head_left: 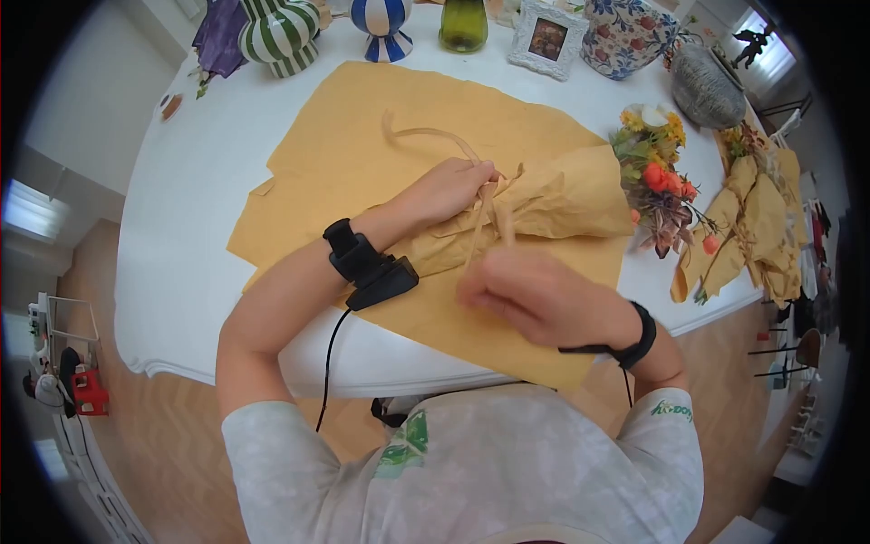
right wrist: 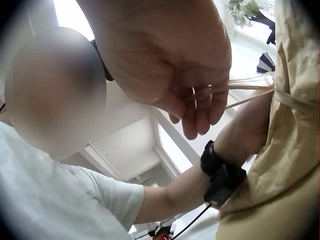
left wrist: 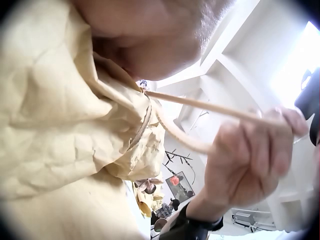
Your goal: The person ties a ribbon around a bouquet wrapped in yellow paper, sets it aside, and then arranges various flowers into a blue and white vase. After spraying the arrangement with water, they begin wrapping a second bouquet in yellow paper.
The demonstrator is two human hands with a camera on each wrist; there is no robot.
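A crumpled bundle of tan paper (head_left: pixel 566 195) lies on a larger flat tan sheet (head_left: pixel 362 118). My left hand (head_left: pixel 449 190) grips the bundle's gathered neck, where a thin pinkish ribbon (head_left: pixel 435 134) goes round the paper. In the left wrist view two ribbon strands (left wrist: pixel 200 104) run from the neck to my right hand (left wrist: pixel 250 160), which holds them in curled fingers. Blurred in the head view, the right hand (head_left: pixel 535 295) is nearer my body than the neck. The right wrist view shows the strands (right wrist: pixel 247 86) stretched between hand and paper.
Loose flowers (head_left: pixel 662 177) lie right of the bundle, with a second paper-wrapped bunch (head_left: pixel 761 213) beyond. Along the back stand a striped green vase (head_left: pixel 279 36), a blue striped vase (head_left: pixel 385 27), a green glass vase (head_left: pixel 463 25), a framed picture (head_left: pixel 547 41) and a grey pot (head_left: pixel 707 86).
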